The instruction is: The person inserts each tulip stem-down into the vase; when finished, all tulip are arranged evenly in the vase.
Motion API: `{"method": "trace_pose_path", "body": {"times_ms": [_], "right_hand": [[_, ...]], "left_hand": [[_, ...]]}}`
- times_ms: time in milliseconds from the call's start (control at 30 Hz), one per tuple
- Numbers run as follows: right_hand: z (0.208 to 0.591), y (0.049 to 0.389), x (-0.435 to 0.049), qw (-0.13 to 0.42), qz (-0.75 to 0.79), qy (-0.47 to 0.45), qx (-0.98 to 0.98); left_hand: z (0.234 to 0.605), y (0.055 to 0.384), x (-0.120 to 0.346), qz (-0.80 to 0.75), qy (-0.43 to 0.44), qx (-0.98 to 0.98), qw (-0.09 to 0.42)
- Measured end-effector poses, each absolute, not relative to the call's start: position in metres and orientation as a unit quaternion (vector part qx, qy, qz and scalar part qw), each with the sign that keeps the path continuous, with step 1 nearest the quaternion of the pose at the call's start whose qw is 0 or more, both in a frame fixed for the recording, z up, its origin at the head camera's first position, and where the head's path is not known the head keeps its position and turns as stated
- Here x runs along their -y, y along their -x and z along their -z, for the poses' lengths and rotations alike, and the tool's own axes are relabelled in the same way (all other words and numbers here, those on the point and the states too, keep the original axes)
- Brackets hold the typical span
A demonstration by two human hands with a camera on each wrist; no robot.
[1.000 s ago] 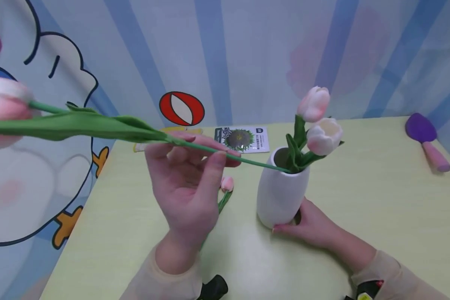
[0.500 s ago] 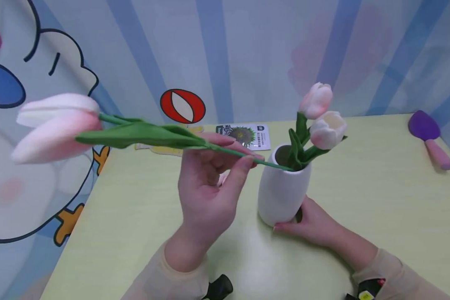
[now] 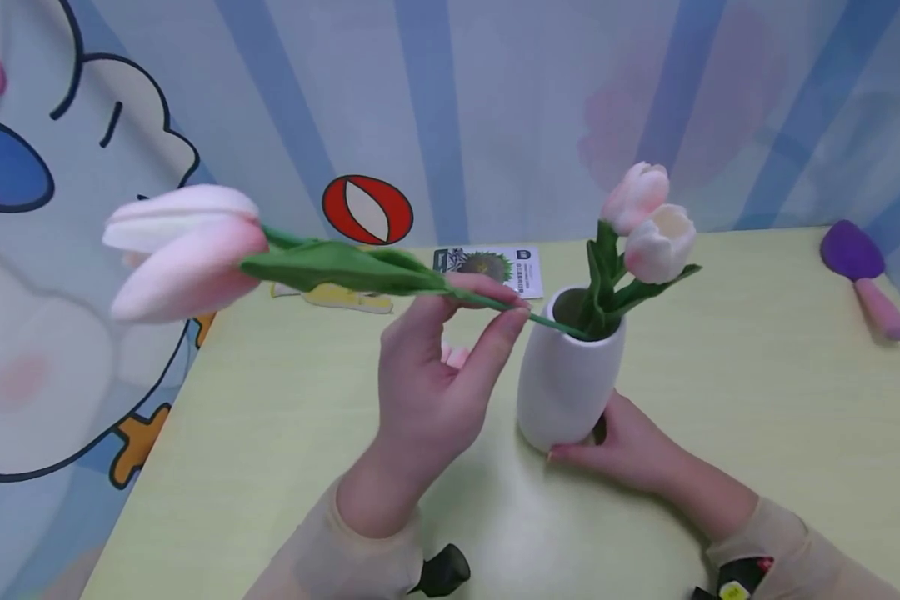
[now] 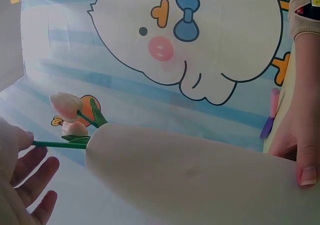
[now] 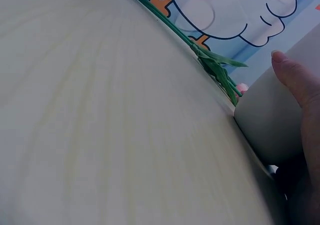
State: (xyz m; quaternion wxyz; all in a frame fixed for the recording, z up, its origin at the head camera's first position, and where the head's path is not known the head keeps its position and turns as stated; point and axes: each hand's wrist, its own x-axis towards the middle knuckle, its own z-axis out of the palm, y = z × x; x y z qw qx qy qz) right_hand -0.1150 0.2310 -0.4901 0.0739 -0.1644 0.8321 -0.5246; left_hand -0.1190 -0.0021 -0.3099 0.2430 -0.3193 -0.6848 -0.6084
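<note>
My left hand pinches the green stem of a pink-and-white artificial tulip between thumb and fingers. The bloom points left, and the stem's end lies at the mouth of a white vase. Two more tulips stand in that vase, leaning right. Low on the vase, my right hand holds its base, thumb in front. In the left wrist view the pinched stem runs over the vase rim. Another tulip lies on the table, its pink bloom mostly hidden behind my left hand; its leaves show in the right wrist view.
At the table's back edge lie a seed packet and a yellow-and-white flat piece. A purple toy shovel with a pink handle rests at the far right. A cartoon-printed wall rises behind the table.
My left hand has moved right toward the vase with the tulip, whose whole bloom now shows. The two tulips in the vase have shifted slightly. My right hand stays at the vase's base.
</note>
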Motion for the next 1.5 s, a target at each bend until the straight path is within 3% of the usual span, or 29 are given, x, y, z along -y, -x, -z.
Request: {"method": "trace_pose_path", "body": {"times_ms": [233, 733, 1500], "right_hand": [[0.492, 0.110, -0.227, 0.083, 0.526, 0.174, -0.829], [0.488, 0.101, -0.225, 0.077, 0.532, 0.187, -0.822], [0.484, 0.103, -0.224, 0.079, 0.543, 0.191, -0.814]], "left_hand": [[0.308, 0.122, 0.007, 0.584, 0.322, 0.700, 0.254], [0.308, 0.122, 0.000, 0.520, 0.339, 0.751, 0.225], [0.311, 0.125, -0.010, 0.529, 0.373, 0.718, 0.257]]}}
